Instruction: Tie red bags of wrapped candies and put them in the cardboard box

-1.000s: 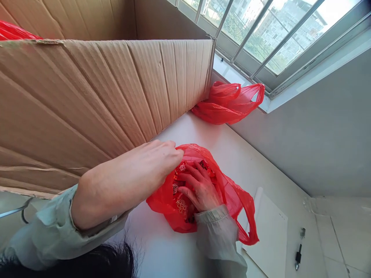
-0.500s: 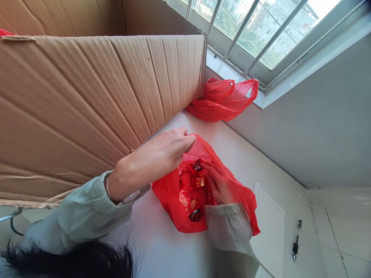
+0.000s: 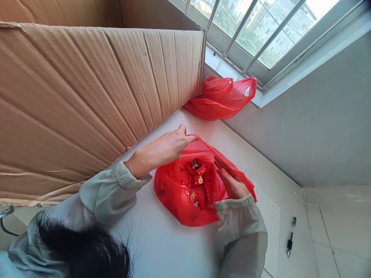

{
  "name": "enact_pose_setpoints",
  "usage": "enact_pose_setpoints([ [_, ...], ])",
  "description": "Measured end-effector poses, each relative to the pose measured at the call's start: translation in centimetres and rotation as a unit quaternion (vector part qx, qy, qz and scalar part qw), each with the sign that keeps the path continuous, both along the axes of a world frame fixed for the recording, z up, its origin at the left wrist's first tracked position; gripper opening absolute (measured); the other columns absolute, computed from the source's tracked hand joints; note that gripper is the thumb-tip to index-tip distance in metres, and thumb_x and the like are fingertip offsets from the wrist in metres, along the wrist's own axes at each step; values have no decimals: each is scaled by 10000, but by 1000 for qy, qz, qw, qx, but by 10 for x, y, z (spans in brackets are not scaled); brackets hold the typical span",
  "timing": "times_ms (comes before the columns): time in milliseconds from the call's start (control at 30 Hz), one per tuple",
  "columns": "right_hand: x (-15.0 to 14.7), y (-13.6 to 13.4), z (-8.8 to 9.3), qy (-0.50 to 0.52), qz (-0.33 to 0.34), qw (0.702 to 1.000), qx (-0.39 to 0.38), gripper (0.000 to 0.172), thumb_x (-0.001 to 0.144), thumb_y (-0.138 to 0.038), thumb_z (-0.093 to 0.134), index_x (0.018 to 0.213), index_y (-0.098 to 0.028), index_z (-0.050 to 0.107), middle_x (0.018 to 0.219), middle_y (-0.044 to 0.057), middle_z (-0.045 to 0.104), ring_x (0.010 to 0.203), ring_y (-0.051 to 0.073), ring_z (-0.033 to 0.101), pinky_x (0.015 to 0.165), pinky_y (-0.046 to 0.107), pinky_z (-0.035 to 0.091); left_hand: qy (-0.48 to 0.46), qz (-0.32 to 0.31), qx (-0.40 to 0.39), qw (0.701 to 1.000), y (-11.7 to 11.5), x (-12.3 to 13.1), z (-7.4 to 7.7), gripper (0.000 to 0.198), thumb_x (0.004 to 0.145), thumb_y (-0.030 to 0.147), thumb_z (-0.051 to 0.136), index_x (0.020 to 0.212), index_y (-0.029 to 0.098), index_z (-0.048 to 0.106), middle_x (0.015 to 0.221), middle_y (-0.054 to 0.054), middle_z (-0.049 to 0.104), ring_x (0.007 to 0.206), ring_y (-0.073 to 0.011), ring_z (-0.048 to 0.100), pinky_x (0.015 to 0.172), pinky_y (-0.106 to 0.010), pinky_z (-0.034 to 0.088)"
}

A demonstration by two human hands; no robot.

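Note:
A red plastic bag (image 3: pixel 179 210) lies open on the white table, with several small wrapped candies (image 3: pixel 198 180) inside, mostly in red and gold wrappers, some dark. At the far rim of the bag, my left hand (image 3: pixel 171 144) pinches the plastic edge and lifts it. My right hand (image 3: pixel 232 183) is inside the bag's mouth at the right, fingers stretched out and apart, palm towards the candies. It holds nothing that I can see, and the raised plastic lies behind its fingers.
A large cardboard box (image 3: pixel 110 88) stands along the left and back. Behind its corner sits another red plastic bag (image 3: pixel 223 98) against the wall below a barred window (image 3: pixel 261 34). White paper (image 3: pixel 271 231) and a black pen (image 3: pixel 290 245) lie at right.
My right hand has drawn back from the candies towards the bag's right side, and its fingers have straightened. My left hand stays at the rim. The candies have shifted and the bag's mouth has changed shape.

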State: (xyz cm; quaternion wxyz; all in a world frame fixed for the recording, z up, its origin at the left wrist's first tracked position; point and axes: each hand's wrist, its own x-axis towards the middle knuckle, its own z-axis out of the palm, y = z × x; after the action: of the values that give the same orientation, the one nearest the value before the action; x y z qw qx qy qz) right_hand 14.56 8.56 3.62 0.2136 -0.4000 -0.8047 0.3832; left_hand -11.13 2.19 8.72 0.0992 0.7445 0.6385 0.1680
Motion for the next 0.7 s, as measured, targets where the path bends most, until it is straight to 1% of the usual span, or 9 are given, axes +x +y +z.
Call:
enact_pose_setpoints([
  [100, 3, -5, 18, -29, 91, 993, -72, 472, 960, -404, 401, 1388, -221, 476, 1424, 79, 488, 1342, 231, 426, 1072, 433, 434, -13, -34, -12, 999, 4, 1, -4, 280, 909, 206, 474, 1180, 182, 536, 1011, -65, 471, 857, -179, 526, 769, -273, 418],
  [200, 2, -22, 52, -74, 298, 951, -28, 432, 938, -328, 467, 1346, -201, 530, 1405, 72, 510, 1349, 219, 416, 1102, 404, 398, -15, -60, -36, 997, 8, 3, -7, 373, 859, 389, 606, 1126, 138, 534, 1104, -104, 494, 1006, -229, 508, 853, -308, 407],
  [267, -1, -32, 70, -31, 358, 933, -16, 409, 959, -239, 424, 1357, -278, 508, 1377, 11, 545, 1311, 171, 467, 1083, 357, 426, -21, -64, -49, 997, 10, 4, -11, 356, 843, 388, 628, 1068, 134, 522, 1091, -100, 513, 980, -223, 516, 827, -297, 406],
  [300, -4, -35, 74, -7, 338, 941, 16, 416, 951, -225, 442, 1355, -307, 503, 1376, -4, 547, 1314, 170, 463, 1081, 364, 428, -26, -65, -54, 996, 11, 5, -13, 333, 841, 375, 630, 1044, 137, 514, 1071, -91, 523, 952, -215, 522, 808, -290, 406],
  [400, -13, -22, 56, -35, 117, 975, 186, 402, 886, -252, 556, 1287, -258, 569, 1409, 46, 510, 1415, 264, 294, 1133, 540, 295, -41, -65, -58, 995, 12, 8, -22, 296, 829, 325, 632, 1021, 144, 498, 1037, -77, 548, 907, -204, 535, 779, -281, 404],
  [467, -16, -2, 26, -152, 48, 969, 189, 508, 805, -312, 654, 1295, -212, 566, 1462, 101, 436, 1428, 379, 201, 1077, 726, 148, -43, -60, -63, 995, 13, 7, -29, 247, 818, 260, 615, 1010, 148, 506, 1025, -79, 568, 901, -208, 542, 777, -287, 399],
  [533, -14, 20, -3, -184, 11, 975, 124, 488, 783, -298, 657, 1257, -197, 597, 1457, 128, 438, 1417, 419, 197, 1037, 764, 113, -46, -47, -69, 995, 15, 5, -35, 136, 824, 181, 542, 957, 154, 533, 986, -81, 590, 871, -208, 545, 766, -296, 391],
  [600, -10, 37, -23, -151, -7, 986, 74, 350, 813, -279, 585, 1141, -184, 662, 1340, 135, 561, 1330, 357, 394, 1068, 618, 273, -55, -31, -76, 995, 18, 2, -38, 108, 826, 135, 459, 861, 156, 558, 918, -82, 602, 817, -201, 543, 740, -302, 382],
  [700, -3, 47, -35, -99, -35, 994, 37, 259, 837, -337, 515, 947, -186, 695, 993, 93, 702, 967, 242, 618, 914, 399, 459, -87, -24, -97, 991, 24, -4, -35, 140, 818, 169, 443, 749, 161, 565, 807, -45, 602, 735, -171, 529, 677, -275, 375],
])
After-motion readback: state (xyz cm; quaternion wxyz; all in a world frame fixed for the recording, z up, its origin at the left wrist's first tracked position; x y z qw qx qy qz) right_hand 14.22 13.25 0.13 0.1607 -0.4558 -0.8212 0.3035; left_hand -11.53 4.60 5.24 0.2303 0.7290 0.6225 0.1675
